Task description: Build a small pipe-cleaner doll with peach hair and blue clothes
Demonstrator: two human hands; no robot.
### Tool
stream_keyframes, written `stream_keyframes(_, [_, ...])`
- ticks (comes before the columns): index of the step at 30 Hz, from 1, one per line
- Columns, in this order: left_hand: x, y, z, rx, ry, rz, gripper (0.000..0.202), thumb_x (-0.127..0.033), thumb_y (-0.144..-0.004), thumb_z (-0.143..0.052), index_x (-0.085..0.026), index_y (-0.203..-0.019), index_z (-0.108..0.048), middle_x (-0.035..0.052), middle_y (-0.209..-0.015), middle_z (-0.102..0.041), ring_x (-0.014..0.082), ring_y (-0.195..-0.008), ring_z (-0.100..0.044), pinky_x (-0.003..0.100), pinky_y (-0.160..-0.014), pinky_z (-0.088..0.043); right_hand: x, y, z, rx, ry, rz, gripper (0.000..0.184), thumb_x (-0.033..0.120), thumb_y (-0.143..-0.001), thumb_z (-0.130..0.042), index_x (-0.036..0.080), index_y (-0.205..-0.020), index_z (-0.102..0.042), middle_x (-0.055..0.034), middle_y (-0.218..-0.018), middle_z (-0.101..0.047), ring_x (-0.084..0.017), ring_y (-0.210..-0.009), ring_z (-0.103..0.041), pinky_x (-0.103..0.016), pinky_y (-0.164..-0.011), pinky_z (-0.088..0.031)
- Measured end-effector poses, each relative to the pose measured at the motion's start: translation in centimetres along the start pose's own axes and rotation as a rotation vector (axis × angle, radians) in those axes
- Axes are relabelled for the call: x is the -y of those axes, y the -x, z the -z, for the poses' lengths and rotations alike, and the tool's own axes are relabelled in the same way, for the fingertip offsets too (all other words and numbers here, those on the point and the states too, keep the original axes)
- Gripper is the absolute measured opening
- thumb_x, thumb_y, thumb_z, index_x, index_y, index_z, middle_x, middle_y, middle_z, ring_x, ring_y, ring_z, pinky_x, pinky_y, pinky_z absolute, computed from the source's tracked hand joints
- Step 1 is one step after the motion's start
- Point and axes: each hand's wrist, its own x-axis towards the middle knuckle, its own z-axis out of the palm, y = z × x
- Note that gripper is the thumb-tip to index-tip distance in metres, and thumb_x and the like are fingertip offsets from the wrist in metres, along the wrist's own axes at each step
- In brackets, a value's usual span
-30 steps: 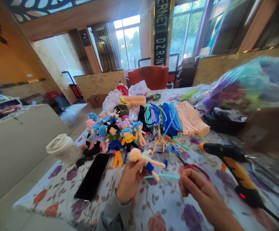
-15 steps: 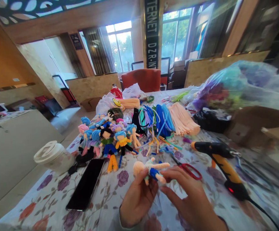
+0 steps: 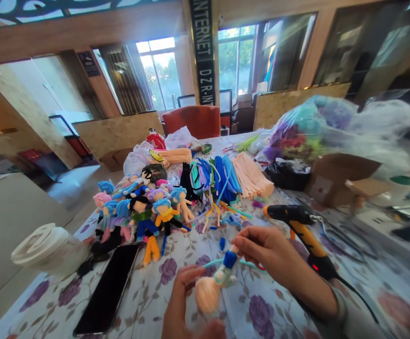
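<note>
A small fuzzy doll (image 3: 230, 259) with a bare peach head, a pale green top and blue shorts is tilted head-down over the table. My right hand (image 3: 266, 252) pinches it at the leg end, thumb and forefinger together. Beside the doll's head is my left hand (image 3: 182, 303), fingers and thumb apart, slightly blurred. A turquoise pipe cleaner (image 3: 249, 263) runs behind the doll, one end near my left fingertips; whether they touch it I cannot tell. A small blue piece (image 3: 222, 243) shows just past the shorts. Behind my right hand the scissors are mostly hidden.
Finished dolls (image 3: 141, 212) are heaped at left centre, near bundled pipe cleaners (image 3: 222, 176). A phone (image 3: 108, 287) and a lidded white cup (image 3: 51, 249) stand left. On the right lie a glue gun (image 3: 302, 230), a cardboard box (image 3: 342, 176) and plastic bags (image 3: 318, 122).
The doll has turned from lying sideways to head-down, toward me. My right hand has taken its leg end; my left hand has released it and spread. The turquoise pipe cleaner has come into view.
</note>
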Motion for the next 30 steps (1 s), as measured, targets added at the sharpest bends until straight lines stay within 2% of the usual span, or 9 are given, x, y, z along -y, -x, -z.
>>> stream_keyframes(3, [-0.8, -0.2, -2.0, -0.05, -0.123, -0.034, 0.056, -0.028, -0.047, -0.085, -0.026, -0.101, -0.071, 0.009, -0.112, -0.067, 0.0355, -0.109, -0.058, 0.035, -0.084, -0.05, -0.1, 0.1, -0.7, 0.0, 0.044, 0.001, 0.027, 0.038, -0.084, -0.06, 0.017, -0.069, -0.068, 0.0013, -0.057, -0.061, -0.009, -0.049, -0.048, -0.019, -0.044, -0.034])
stream_keyframes(6, [-0.9, -0.5, -3.6, -0.004, -0.128, 0.077, 0.032, -0.033, -0.06, -0.08, -0.024, -0.089, -0.072, 0.0078, -0.095, -0.072, 0.0294, -0.089, -0.067, 0.035, -0.078, -0.053, -0.3, 0.2, -1.1, -0.009, 0.055, -0.003, 0.026, 0.037, -0.085, -0.059, 0.017, -0.07, -0.068, 0.0006, -0.061, -0.064, -0.01, -0.052, -0.055, -0.019, -0.048, -0.039])
stream_keyframes(10, [-0.5, -0.9, -4.8, 0.074, -0.005, 0.147, 0.024, -0.039, -0.063, -0.079, -0.022, -0.079, -0.073, 0.0056, -0.079, -0.073, 0.0233, -0.071, -0.067, 0.029, -0.064, -0.055, -1.0, 0.4, -1.8, -0.033, 0.107, -0.013, 0.029, 0.038, -0.085, -0.057, 0.017, -0.068, -0.067, -0.0008, -0.063, -0.066, -0.014, -0.059, -0.061, -0.021, -0.054, -0.045])
stream_keyframes(15, [0.5, -2.4, -3.2, 0.015, -0.082, 0.206, 0.031, -0.043, -0.059, -0.082, -0.017, -0.073, -0.074, -0.0019, -0.053, -0.062, 0.0112, -0.048, -0.052, 0.019, -0.044, -0.04, -2.4, 0.9, -0.1, -0.145, 0.185, 0.0, 0.044, 0.051, -0.091, -0.045, 0.017, -0.073, -0.068, -0.0005, -0.059, -0.062, -0.013, -0.052, -0.056, -0.023, -0.049, -0.041])
stream_keyframes(18, [0.8, -3.6, -1.1, -0.114, 0.029, 0.337, 0.04, -0.044, -0.053, -0.084, -0.015, -0.078, -0.074, -0.0015, -0.059, -0.068, 0.0118, -0.051, -0.056, 0.018, -0.045, -0.04, -3.8, 1.2, 2.9, -0.294, 0.371, 0.016, 0.037, 0.046, -0.092, -0.043, 0.017, -0.095, -0.067, 0.0004, -0.061, -0.061, -0.014, -0.053, -0.055, -0.024, -0.051, -0.04])
stream_keyframes(19, [0.8, -3.9, -0.5, -0.153, 0.058, 0.359, 0.04, -0.044, -0.052, -0.085, -0.015, -0.078, -0.074, -0.0009, -0.062, -0.07, 0.0129, -0.055, -0.059, 0.019, -0.048, -0.043, -4.4, 1.3, 3.7, -0.317, 0.529, 0.042, 0.031, 0.04, -0.092, -0.044, 0.019, -0.105, -0.063, 0.0003, -0.068, -0.063, -0.015, -0.059, -0.058, -0.024, -0.054, -0.042])
stream_keyframes(22, [0.7, -4.0, 0.2, -0.174, 0.093, 0.4, 0.041, -0.041, -0.05, -0.086, -0.016, -0.079, -0.074, 0.0003, -0.064, -0.073, 0.0153, -0.06, -0.063, 0.021, -0.054, -0.047, -6.6, 1.2, 4.9, -0.24, 0.857, 0.088, 0.021, 0.033, -0.088, -0.051, 0.021, -0.102, -0.061, -0.0019, -0.082, -0.065, -0.018, -0.072, -0.062, -0.028, -0.063, -0.044])
stream_keyframes(25, [0.8, -3.5, -0.3, -0.122, 0.066, 0.374, 0.037, -0.04, -0.051, -0.086, -0.016, -0.077, -0.076, 0.0011, -0.062, -0.072, 0.0152, -0.057, -0.062, 0.021, -0.053, -0.047, -8.6, 0.9, 4.4, -0.18, 0.97, 0.101, 0.016, 0.034, -0.085, -0.055, 0.019, -0.085, -0.062, -0.0056, -0.084, -0.065, -0.024, -0.08, -0.063, -0.032, -0.066, -0.042])
stream_keyframes(30, [0.9, -2.5, -1.1, -0.062, -0.018, 0.261, 0.028, -0.034, -0.052, -0.085, -0.016, -0.072, -0.076, 0.0015, -0.059, -0.071, 0.0143, -0.055, -0.059, 0.021, -0.052, -0.046, -9.6, 0.6, 3.6, -0.155, 1.079, 0.122, 0.014, 0.027, -0.082, -0.052, 0.018, -0.089, -0.06, -0.0065, -0.082, -0.065, -0.023, -0.074, -0.062, -0.031, -0.061, -0.04])
